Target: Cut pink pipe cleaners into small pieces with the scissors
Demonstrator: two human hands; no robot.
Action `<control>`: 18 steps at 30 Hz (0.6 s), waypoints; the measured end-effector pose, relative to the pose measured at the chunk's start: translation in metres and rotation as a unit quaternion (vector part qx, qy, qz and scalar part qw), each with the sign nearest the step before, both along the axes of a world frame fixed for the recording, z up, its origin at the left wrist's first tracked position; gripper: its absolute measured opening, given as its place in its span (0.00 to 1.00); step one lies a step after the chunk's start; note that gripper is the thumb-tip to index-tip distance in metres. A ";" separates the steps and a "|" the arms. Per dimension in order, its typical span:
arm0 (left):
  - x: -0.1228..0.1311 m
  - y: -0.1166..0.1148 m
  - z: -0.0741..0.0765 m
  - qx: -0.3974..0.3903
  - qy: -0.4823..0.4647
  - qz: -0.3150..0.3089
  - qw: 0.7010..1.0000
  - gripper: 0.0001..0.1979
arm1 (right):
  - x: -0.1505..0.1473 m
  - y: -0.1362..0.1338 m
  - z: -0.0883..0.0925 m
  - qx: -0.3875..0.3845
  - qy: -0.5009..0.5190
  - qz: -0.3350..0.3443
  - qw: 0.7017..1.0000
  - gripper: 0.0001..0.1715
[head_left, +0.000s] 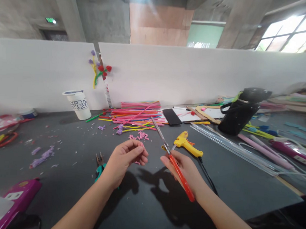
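My right hand [187,165] is wrapped round red-handled scissors [175,164], whose metal blades point up and away to the left. My left hand [125,157] is closed, thumb against the curled fingers; anything between them is too small to make out. Just beyond it lies a small heap of cut pink pieces [142,136]. Teal-handled pliers [99,166] rest to the left, partly behind my left wrist. Past my right hand is a yellow glue gun [186,144] with a black cord.
Bundles of pink and red pipe cleaners [134,115] lie at the back beside a black phone [172,116]. A paper cup [78,104] stands left, a black jug [240,111] right. Clear sticks [234,147] stretch across the right. A purple power strip [20,199] sits front left.
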State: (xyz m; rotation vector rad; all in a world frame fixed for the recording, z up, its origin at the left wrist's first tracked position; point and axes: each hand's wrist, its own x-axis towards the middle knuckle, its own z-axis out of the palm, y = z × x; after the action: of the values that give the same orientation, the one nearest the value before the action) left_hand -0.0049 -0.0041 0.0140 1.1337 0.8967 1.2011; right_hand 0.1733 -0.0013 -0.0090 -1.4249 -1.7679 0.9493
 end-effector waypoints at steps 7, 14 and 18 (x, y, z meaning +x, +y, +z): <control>0.011 -0.008 -0.008 -0.101 0.021 -0.169 0.980 0.08 | -0.008 -0.003 0.010 -0.073 0.221 0.108 0.967 0.11; 0.011 -0.007 -0.010 -0.105 0.052 -0.168 0.979 0.09 | -0.016 -0.005 0.016 -0.101 0.183 0.081 0.975 0.05; 0.013 -0.006 -0.013 -0.067 0.083 -0.118 0.987 0.09 | -0.020 -0.003 0.008 -0.085 0.171 0.042 0.981 0.05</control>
State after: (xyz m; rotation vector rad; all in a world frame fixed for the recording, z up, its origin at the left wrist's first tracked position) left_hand 0.0086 -0.0096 0.0009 1.2058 0.9253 0.8497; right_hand 0.1537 -0.0041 -0.0014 -1.2057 -1.5288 1.3316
